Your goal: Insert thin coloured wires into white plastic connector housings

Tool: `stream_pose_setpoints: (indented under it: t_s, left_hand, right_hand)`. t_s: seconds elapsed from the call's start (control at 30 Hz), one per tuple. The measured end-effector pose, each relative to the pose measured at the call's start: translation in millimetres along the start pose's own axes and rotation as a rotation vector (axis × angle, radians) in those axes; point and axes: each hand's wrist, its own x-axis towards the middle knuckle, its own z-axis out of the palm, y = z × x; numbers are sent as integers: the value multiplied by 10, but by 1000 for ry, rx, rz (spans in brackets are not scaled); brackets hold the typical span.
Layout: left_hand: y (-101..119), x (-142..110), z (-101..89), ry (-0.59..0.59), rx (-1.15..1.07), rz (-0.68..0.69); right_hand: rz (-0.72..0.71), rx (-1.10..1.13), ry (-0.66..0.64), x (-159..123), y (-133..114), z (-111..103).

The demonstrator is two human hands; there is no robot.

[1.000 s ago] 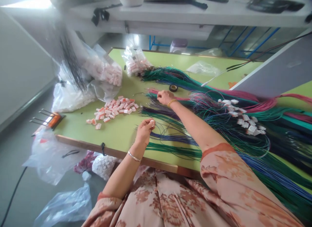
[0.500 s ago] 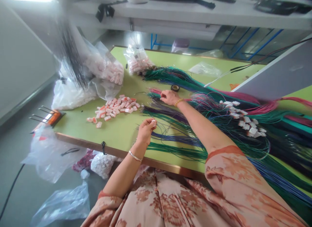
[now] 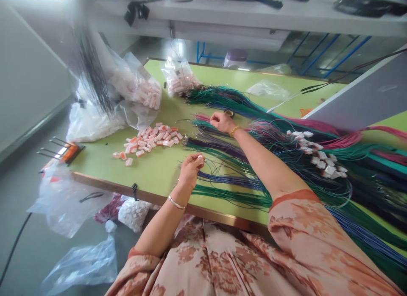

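Observation:
My left hand (image 3: 190, 170) is raised just above the green table (image 3: 152, 173), fingers pinched on a small white connector (image 3: 199, 159) with thin wires trailing from it. My right hand (image 3: 221, 121) reaches farther out, fingers curled down onto the ends of the pink wires (image 3: 286, 126) in the spread of coloured wire bundles (image 3: 254, 160). What those fingers grip is hidden. A loose pile of small white and orange connectors (image 3: 149, 141) lies to the left of both hands.
Clear bags of connectors (image 3: 140, 90) and another small bag (image 3: 179, 77) stand at the back left. A tape roll (image 3: 229, 113) lies behind my right hand. Finished connectors (image 3: 318, 154) sit among the wires on the right. An orange tool (image 3: 65, 154) lies at the left table corner. Bags lie on the floor.
My right hand has slid slightly farther away along the pink wire ends, now in front of the tape roll. My left hand stays in place with the connector.

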Motion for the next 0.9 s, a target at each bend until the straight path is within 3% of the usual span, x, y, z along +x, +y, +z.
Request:
stream_pose_setpoints:
  t_s: [0.23,0.37,0.67,0.9]
  left_hand:
    - [-16,-5,-2,19,12,14]
    - [-17,-31,15,2,-6,55]
    - [-12,6,86,-37,-159,66]
    - [-5,18,71,-69,-171,4]
  right_hand:
    - [-97,182,-55,77,-515,139]
    - [-121,292,-67,-121,-653,83]
    - [-112,390,-206,-974,-713,-64]
    - [-113,288,-229,-1183,-627,33]
